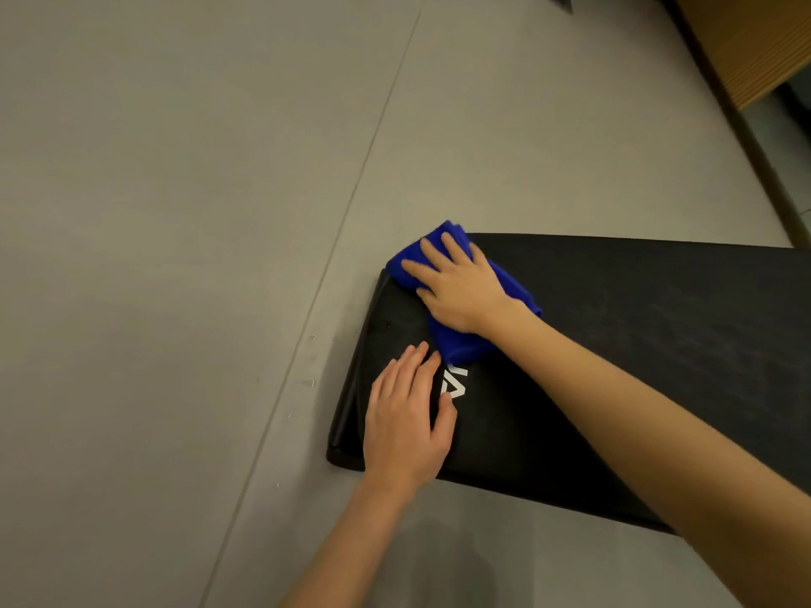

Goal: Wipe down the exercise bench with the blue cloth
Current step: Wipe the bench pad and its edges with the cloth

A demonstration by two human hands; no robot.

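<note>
Our right hand presses flat, fingers spread, on the blue cloth at the bench corner. Our left hand rests flat beside it, half covering white lettering. The bench runs out of view rightward.

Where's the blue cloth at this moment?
Head view, near centre: the blue cloth lies on the far end corner of the exercise bench, pressed under the right hand, just beyond the left hand.
</note>
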